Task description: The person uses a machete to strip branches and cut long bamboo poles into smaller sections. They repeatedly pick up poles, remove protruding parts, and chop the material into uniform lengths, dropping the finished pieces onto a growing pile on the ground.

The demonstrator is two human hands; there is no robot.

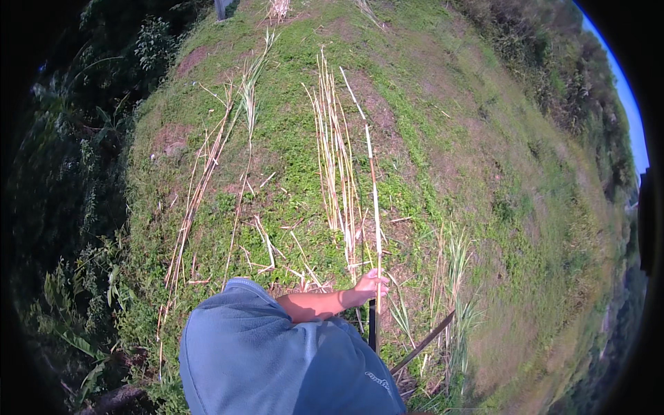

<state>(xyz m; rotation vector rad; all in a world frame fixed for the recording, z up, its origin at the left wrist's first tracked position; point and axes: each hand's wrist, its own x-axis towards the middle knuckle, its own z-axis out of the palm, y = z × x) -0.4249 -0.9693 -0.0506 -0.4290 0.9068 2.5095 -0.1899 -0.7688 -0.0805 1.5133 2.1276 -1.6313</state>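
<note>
My left hand (372, 285) is closed around a long pale cane stalk (373, 200), which stretches away from me over the grass. Beyond its far end, a thinner pale length (353, 92) continues at a slight angle; I cannot tell if the two are joined. Just left of the stalk lies a loose bundle of straight tan canes (333, 159). A long, dark, blade-like strip (423, 342) juts out to the right from beside my blue-clothed body; what holds it is hidden. My right hand does not show.
Another row of brown canes (207, 169) lies to the left, beside a leafy green cane top (250, 97). Short cut pieces (265, 242) are scattered between. Leafy stalks (456, 277) lie at the right. Dark bushes (76, 173) edge the left side of the grassy ground.
</note>
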